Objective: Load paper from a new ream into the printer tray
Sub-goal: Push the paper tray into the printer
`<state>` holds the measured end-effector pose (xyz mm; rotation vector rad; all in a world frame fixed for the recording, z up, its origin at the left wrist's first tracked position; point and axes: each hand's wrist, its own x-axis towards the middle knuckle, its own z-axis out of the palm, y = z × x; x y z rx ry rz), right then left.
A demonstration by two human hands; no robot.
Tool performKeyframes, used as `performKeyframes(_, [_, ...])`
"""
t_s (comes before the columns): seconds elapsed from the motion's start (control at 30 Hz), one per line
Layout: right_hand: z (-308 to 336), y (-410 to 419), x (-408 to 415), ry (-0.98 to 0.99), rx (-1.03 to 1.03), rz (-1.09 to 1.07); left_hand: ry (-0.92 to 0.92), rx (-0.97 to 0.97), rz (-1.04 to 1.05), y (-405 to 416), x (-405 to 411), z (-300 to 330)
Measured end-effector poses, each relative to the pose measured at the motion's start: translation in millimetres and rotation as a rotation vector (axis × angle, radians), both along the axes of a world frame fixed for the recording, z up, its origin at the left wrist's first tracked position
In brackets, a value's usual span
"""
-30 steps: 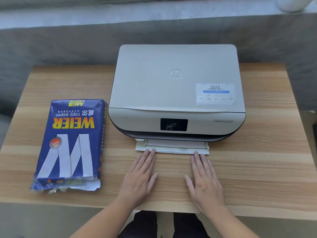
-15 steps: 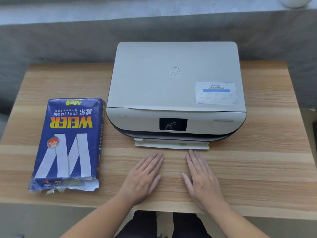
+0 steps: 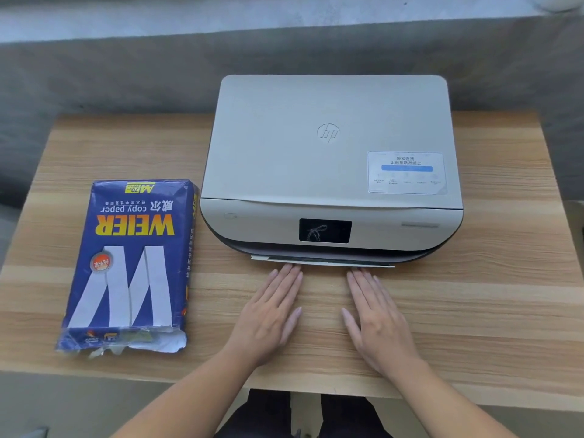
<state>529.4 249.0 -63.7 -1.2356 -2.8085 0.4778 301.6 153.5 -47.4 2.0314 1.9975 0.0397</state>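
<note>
Leftmost, the torn-open ream lies flat on the counter beside the printer. Left hand and right hand rest flat, fingers extended, gripping nothing, fingertips touching the nearly closed tray.

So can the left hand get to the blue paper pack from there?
Probably yes. The left hand lies flat on the table, holding nothing, and only bare wood lies between it and the paper pack beside it.
</note>
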Motion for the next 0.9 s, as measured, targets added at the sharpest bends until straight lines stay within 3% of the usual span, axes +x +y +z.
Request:
performKeyframes(0.47, [26, 27, -29, 0.013, -0.081, -0.108, -0.104, 0.095, 0.089, 14, 0, 7])
performKeyframes(0.7, [33, 24, -45, -0.079, -0.083, -0.17, -0.11, 0.108, 0.243, 17, 6, 4])
performKeyframes(0.9, [37, 22, -50, -0.148, -0.064, -0.16, -0.11, 0.09, 0.199, 16, 3, 5])
